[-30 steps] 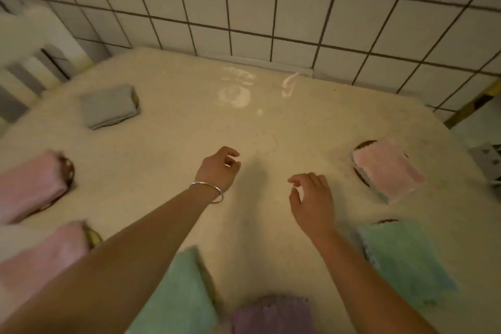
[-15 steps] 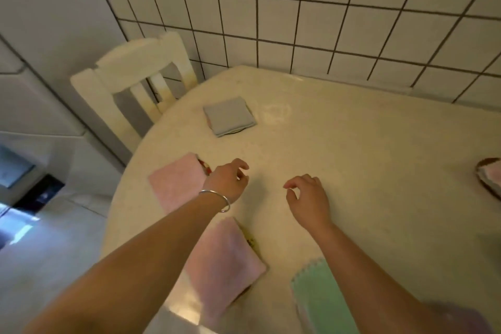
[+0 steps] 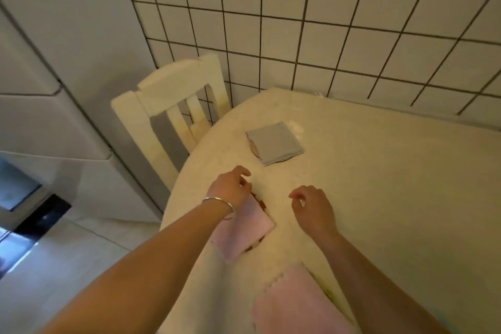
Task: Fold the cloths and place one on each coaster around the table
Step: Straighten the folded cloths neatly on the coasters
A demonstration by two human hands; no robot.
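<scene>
A folded grey cloth (image 3: 275,142) lies on a round coaster (image 3: 254,150) near the table's far left edge. A folded pink cloth (image 3: 245,230) rests on a dark coaster (image 3: 261,205) close to the left rim. My left hand (image 3: 230,187), with a silver bangle on the wrist, hovers over that cloth's far corner, fingers loosely curled, holding nothing. My right hand (image 3: 311,207) floats above bare tabletop to the right of it, fingers apart and empty. A second pink cloth (image 3: 295,304) lies at the near edge between my forearms.
The cream table (image 3: 393,184) meets a tiled wall (image 3: 325,22) at the back. A white slatted chair (image 3: 173,114) stands at the table's left, beside a grey cabinet (image 3: 54,89). Pale floor (image 3: 67,266) lies below left.
The view has swung left, so the green, purple and right-hand pink cloths left the frame and the chair came in. Both hands stay empty; the left now sits over the pink cloth.
</scene>
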